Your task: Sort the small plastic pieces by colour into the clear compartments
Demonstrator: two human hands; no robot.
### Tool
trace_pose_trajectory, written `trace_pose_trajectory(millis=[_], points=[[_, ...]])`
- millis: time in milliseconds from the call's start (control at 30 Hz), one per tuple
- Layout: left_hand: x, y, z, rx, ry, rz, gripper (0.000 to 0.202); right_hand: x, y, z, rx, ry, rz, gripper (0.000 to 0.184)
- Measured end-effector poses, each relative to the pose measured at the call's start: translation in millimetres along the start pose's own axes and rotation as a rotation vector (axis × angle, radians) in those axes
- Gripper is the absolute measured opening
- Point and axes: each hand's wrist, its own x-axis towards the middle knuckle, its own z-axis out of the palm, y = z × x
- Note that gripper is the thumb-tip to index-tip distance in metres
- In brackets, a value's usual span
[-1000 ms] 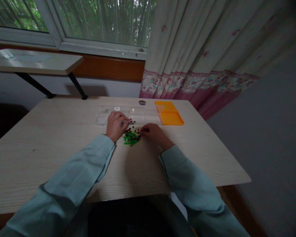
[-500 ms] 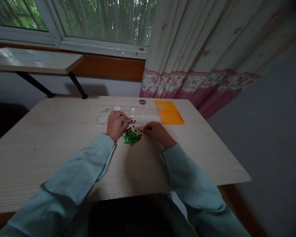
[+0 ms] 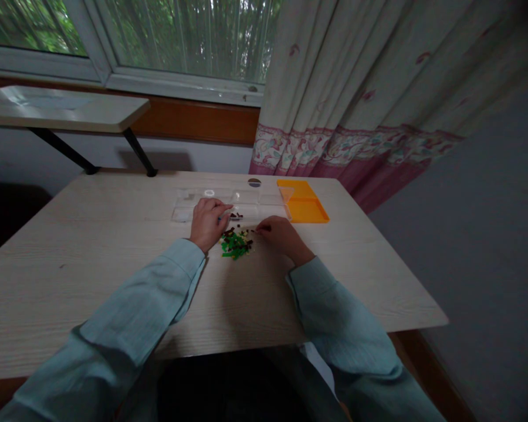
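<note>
A small heap of green, brown and yellowish pieces lies on the wooden table, between my two hands. My left hand rests just left of the heap, fingers pinched on a thin bluish tool whose tip points right over the pieces. My right hand sits at the heap's right edge, fingers curled and pinched on a small dark piece. Behind both hands lies a clear compartment tray with a few dark pieces in one cell.
An orange lid lies at the tray's right end. A small dark disc sits behind the tray. A second table stands by the window at back left. A curtain hangs at the right.
My right hand has shifted slightly up and right along the heap's edge. My left hand has stayed in place with the tool.
</note>
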Motion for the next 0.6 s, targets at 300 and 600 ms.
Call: trace_pose_trajectory(millis=[300, 600], points=[[1.4, 7.8, -3.1, -0.113, -0.176, 0.250, 0.029, 2.1, -6.9, -1.3, 0.333, 0.100, 0.021, 0.011], [1.7, 8.6, -3.8, -0.116, -0.170, 0.287, 0.028, 3.9, -7.9, 4.7, 0.658, 0.043, 0.110, 0.015]])
